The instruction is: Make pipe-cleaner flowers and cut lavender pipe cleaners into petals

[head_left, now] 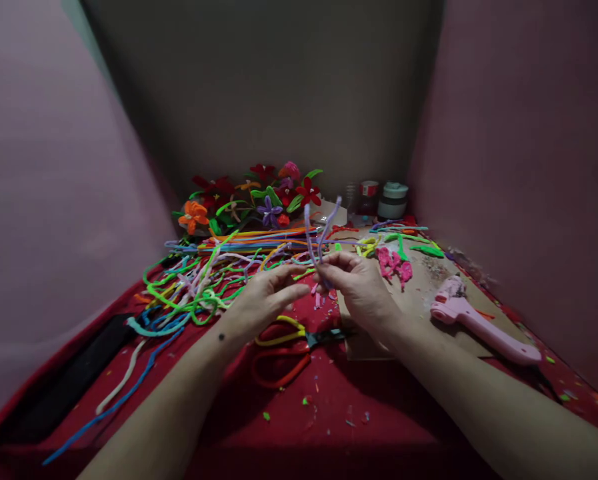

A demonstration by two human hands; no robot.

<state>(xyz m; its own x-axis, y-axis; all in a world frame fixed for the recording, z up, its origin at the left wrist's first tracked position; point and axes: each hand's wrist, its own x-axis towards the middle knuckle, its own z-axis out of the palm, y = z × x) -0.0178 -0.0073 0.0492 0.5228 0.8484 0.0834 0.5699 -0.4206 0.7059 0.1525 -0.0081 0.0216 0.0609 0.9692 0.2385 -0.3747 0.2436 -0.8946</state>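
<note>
A purple pipe cleaner (309, 230), bent into a V with both ends pointing up, is pinched at its lower part by my right hand (356, 283). My left hand (273, 290) is just left of it, fingers apart and reaching toward the right fingertips; nothing shows between its fingers. Below the hands lie scissors (281, 340) with one yellow and one red handle loop, their blades pointing right. To the left spreads a tangle of loose pipe cleaners (203, 303) in green, white and other colours.
A pink glue gun (483, 323) rests on a cardboard sheet (419, 300), near pink pipe-cleaner pieces (393, 263). Pipe-cleaner flowers (266, 200) are heaped at the back, beside a jar (393, 200). A black strip (73, 377) lies left on the red cloth (329, 413).
</note>
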